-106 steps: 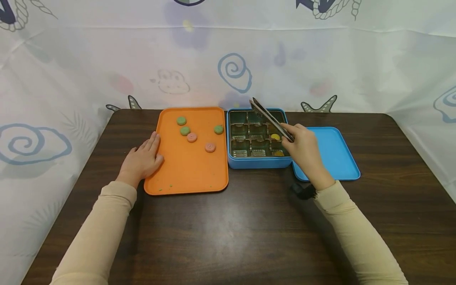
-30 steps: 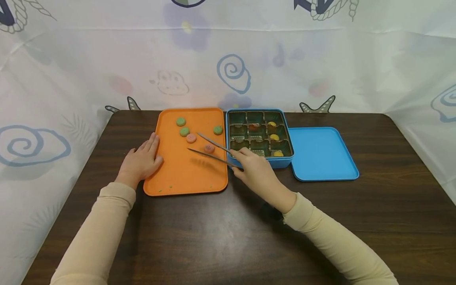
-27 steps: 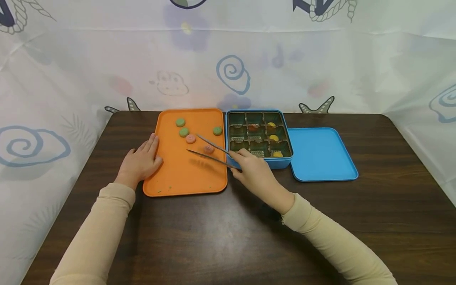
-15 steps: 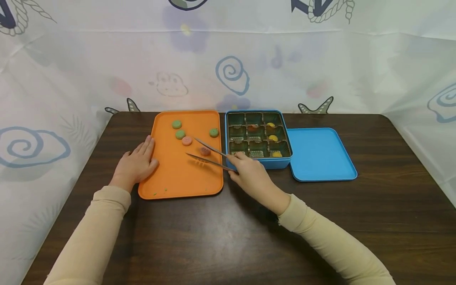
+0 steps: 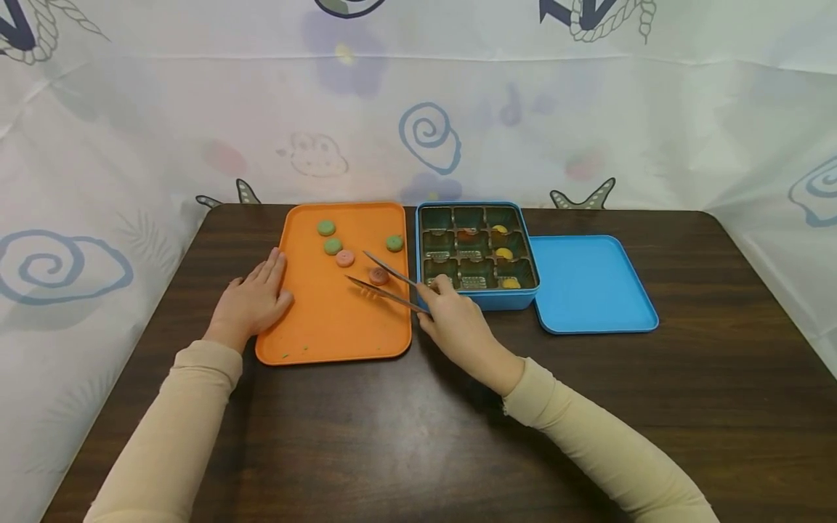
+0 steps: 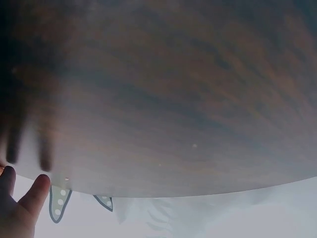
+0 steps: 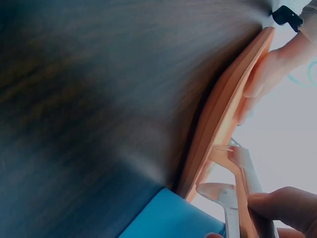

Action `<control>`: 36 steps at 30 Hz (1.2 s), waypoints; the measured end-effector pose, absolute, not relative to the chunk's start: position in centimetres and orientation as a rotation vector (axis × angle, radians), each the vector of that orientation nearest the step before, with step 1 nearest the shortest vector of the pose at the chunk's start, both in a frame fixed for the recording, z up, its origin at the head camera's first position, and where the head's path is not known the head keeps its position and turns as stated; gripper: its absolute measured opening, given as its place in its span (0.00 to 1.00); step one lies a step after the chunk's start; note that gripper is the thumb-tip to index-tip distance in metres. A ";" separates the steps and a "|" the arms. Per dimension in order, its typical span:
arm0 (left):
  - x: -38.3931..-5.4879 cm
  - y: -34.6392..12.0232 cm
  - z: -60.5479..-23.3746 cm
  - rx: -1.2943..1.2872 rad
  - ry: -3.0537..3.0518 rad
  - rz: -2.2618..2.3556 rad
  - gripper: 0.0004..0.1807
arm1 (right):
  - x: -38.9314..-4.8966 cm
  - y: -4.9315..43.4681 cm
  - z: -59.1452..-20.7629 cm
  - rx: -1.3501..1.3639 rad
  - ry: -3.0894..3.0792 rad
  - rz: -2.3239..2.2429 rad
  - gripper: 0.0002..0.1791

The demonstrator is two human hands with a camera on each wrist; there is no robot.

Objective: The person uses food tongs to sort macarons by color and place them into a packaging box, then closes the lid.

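My left hand (image 5: 251, 301) rests on the left edge of the orange tray (image 5: 340, 334), fingers straight. With my right hand (image 5: 461, 327) I hold metal tongs (image 5: 392, 295) by their rear part, thumb and fingers on either side. The arms of the tongs stand apart over the tray, with a pink macaron (image 5: 378, 276) between them. Another pink macaron (image 5: 344, 258) lies just left of the tips. Three green macarons are also on the tray, one green macaron (image 5: 394, 243) near its right edge. The right wrist view shows the tongs (image 7: 242, 173) close up beside the tray rim.
A blue box (image 5: 480, 300) with a dark compartmented insert stands right of the tray; yellow pieces (image 5: 504, 253) sit in its right column and a reddish one in the middle. A flat blue lid (image 5: 595, 290) lies farther right. A patterned cloth (image 5: 261, 109) hangs behind the table.
The right hand has brought the tongs from above the box to the tray, spread around a pink macaron. The left hand and tray have shifted slightly left, away from the box.
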State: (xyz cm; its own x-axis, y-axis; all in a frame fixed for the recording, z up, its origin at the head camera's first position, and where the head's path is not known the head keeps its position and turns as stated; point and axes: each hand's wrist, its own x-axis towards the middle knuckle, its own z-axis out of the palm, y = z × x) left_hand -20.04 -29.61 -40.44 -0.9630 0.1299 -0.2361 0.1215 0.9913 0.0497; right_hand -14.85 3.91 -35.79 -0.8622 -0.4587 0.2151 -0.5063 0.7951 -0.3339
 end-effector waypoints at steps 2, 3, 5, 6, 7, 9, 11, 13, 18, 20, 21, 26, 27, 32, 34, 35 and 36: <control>-20.0 -29.6 -40.4 0.186 2.892 0.046 0.37 | -14.8 3.8 -36.0 0.769 -2.858 0.567 0.24; -20.0 -29.6 -40.4 0.184 2.890 0.044 0.37 | -14.8 3.7 -36.0 0.768 -2.858 0.560 0.24; -20.0 -29.6 -40.4 0.186 2.886 0.036 0.37 | -14.7 3.6 -36.1 0.764 -2.852 0.548 0.24; -20.0 -29.6 -40.4 0.187 2.886 0.036 0.37 | -14.7 3.5 -36.1 0.760 -2.849 0.545 0.24; -20.0 -29.6 -40.4 0.188 2.887 0.036 0.37 | -14.7 3.4 -36.2 0.755 -2.846 0.537 0.24; -20.0 -29.7 -40.4 0.194 2.892 0.043 0.37 | -14.7 3.2 -36.2 0.745 -2.841 0.531 0.24; -19.9 -29.7 -40.4 0.195 2.900 0.054 0.37 | -14.6 3.1 -36.3 0.737 -2.838 0.531 0.25; -19.8 -29.8 -40.4 0.192 2.906 0.059 0.37 | -14.6 3.0 -36.4 0.738 -2.835 0.522 0.24; -19.7 -30.0 -40.4 0.187 2.910 0.065 0.37 | -14.6 3.0 -36.5 0.765 -2.822 0.518 0.23; -19.7 -30.0 -40.4 0.190 2.907 0.067 0.37 | -14.7 3.1 -36.5 0.781 -2.824 0.523 0.22; -19.8 -30.0 -40.4 0.191 2.905 0.065 0.37 | -14.7 3.1 -36.5 0.790 -2.824 0.523 0.22; -19.8 -30.1 -40.6 0.187 2.896 0.046 0.37 | -14.8 3.4 -36.6 0.854 -2.800 0.535 0.19; -19.8 -30.1 -40.6 0.185 2.895 0.045 0.37 | -14.8 3.5 -36.6 0.864 -2.792 0.540 0.19; -19.8 -29.9 -40.5 0.180 2.902 0.051 0.37 | -14.9 3.9 -36.7 0.894 -2.767 0.581 0.16; -19.8 -29.8 -40.5 0.178 2.904 0.054 0.37 | -14.9 4.0 -36.7 0.892 -2.769 0.606 0.16; -19.8 -29.8 -40.4 0.179 2.904 0.052 0.37 | -14.9 4.1 -36.6 0.889 -2.770 0.614 0.16; -19.8 -29.8 -40.4 0.179 2.905 0.052 0.37 | -14.9 4.2 -36.5 0.885 -2.770 0.621 0.16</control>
